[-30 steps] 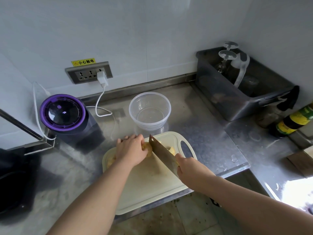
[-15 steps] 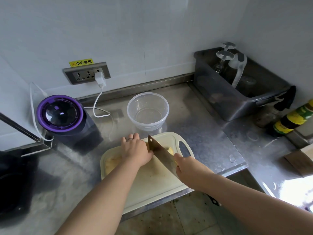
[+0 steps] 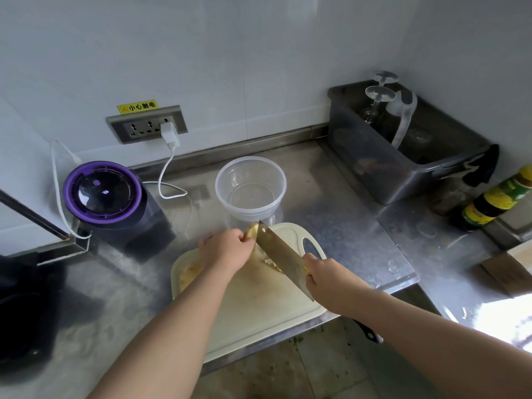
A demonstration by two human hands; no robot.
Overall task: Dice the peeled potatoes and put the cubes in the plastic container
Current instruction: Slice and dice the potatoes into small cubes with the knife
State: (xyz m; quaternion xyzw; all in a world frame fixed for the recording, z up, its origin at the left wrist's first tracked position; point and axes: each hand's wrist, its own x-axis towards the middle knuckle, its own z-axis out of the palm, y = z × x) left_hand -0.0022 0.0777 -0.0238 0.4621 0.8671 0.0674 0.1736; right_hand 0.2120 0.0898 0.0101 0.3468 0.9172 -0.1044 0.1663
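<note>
Head view: left hand [image 3: 227,249] pinches potato [image 3: 251,232] just beside cleaver [image 3: 280,254].

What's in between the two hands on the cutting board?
In the head view, the cleaver and cut potato pieces lie between left hand and right hand.

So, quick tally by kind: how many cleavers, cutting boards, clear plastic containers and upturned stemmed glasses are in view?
cleaver: 1
cutting board: 1
clear plastic container: 1
upturned stemmed glasses: 2
Total: 5
</note>
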